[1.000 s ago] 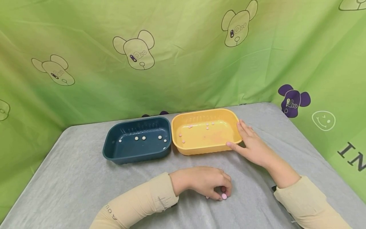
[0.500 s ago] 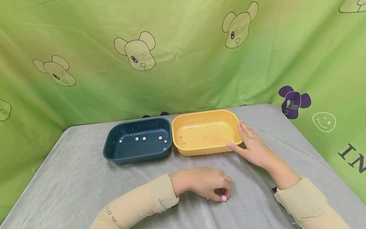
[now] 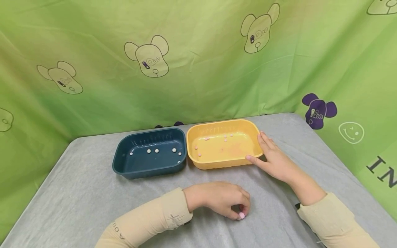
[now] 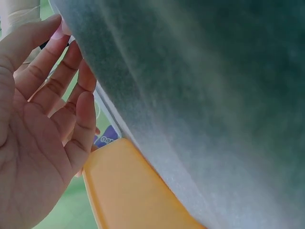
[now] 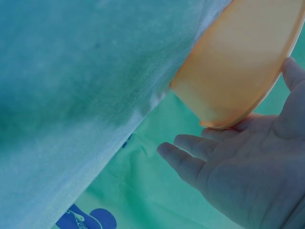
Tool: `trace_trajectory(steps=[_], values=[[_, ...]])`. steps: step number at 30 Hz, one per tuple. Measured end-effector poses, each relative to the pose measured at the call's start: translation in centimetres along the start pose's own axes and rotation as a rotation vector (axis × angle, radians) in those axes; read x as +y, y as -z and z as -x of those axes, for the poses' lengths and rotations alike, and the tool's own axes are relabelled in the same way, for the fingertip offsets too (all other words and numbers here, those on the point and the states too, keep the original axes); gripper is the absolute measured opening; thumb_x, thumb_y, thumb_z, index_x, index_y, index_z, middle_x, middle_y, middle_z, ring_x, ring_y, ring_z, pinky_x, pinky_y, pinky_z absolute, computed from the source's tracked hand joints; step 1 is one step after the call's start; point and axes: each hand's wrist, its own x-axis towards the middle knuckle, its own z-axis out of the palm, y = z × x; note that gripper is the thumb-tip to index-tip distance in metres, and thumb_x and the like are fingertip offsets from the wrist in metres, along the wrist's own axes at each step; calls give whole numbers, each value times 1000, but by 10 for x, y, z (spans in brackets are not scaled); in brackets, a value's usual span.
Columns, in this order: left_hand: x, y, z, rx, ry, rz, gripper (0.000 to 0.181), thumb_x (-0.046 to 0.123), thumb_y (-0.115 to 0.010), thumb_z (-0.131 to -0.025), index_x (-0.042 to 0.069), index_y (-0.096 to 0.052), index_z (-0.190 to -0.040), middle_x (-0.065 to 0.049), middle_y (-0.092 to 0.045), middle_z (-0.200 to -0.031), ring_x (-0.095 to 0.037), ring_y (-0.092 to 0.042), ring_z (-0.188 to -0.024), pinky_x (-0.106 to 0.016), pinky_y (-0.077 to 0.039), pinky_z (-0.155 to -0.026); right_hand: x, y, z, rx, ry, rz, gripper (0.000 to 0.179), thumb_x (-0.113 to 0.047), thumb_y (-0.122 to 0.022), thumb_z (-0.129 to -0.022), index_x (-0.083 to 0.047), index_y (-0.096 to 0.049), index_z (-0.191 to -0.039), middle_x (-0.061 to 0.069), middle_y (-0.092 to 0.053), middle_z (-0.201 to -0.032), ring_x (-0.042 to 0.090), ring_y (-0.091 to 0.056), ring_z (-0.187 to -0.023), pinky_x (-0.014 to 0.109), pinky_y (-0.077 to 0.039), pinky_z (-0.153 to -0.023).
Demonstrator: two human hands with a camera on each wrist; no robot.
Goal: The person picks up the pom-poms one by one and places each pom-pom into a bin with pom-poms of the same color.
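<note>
My left hand (image 3: 221, 199) is low over the cloth, in front of the basins. Its thumb and index finger pinch a small pink ball (image 3: 242, 215), and the ball (image 4: 58, 33) shows between those fingertips in the left wrist view. My right hand (image 3: 277, 162) rests at the right end of the yellow basin (image 3: 223, 161), thumb on the near rim and the other fingers nearly straight along the end. In the right wrist view, two fingers of the right hand (image 5: 238, 167) extend past the basin (image 5: 238, 67). Several small pink balls lie inside the yellow basin.
A dark blue basin (image 3: 152, 170) stands against the yellow one on its left, with several small white balls inside. Both sit on a grey cloth-covered table (image 3: 83, 193). Behind hangs a green curtain (image 3: 198, 69) with printed bear heads.
The left hand has shifted slightly, still low over the cloth. A pink bit that showed beneath it earlier is now out of sight. The right hand stays against the yellow basin.
</note>
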Motion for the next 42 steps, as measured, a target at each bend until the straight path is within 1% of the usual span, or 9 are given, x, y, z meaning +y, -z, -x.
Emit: trace_trajectory(steps=[8, 14, 21, 34, 42], values=[[1, 0, 5, 8, -3, -16, 3, 25, -68, -95, 22, -69, -95, 14, -59, -95, 4, -49, -86, -6, -38, -76, 1, 0, -1, -6, -2, -3, 98, -55, -53, -98, 4, -3, -157, 22, 5, -166, 55, -4, -148, 69, -12, -116], [3, 1, 10, 14, 15, -25, 3, 27, -67, -96, 24, -68, -96, 16, -59, -96, 3, -48, -88, -7, -38, -77, 1, 0, -1, -5, -2, -4, 98, -55, -53, -98, 3, -3, -157, 23, 4, -165, 56, -4, -148, 70, -12, -116], [5, 4, 16, 47, 21, -41, 5, 27, -65, -97, 25, -69, -97, 17, -62, -99, 4, -51, -92, -7, -39, -81, 2, -1, -1, -1, 1, -7, 98, -55, -54, -97, 4, -3, -157, 23, 4, -165, 56, -4, -148, 70, -12, -116], [11, 14, 28, 93, 43, -23, 6, 29, -64, -98, 26, -69, -99, 18, -63, -101, 3, -53, -94, -6, -39, -79, 2, -1, -2, -1, -1, -5, 98, -55, -54, -97, 4, -3, -157, 23, 4, -165, 57, -4, -147, 71, -12, -115], [16, 17, 35, 124, 28, -44, 6, 31, -63, -98, 27, -68, -100, 19, -62, -101, 3, -54, -96, -6, -39, -81, 2, -1, -2, -1, 0, -5, 98, -55, -54, -97, 4, -4, -157, 24, 3, -165, 57, -5, -147, 71, -13, -115]])
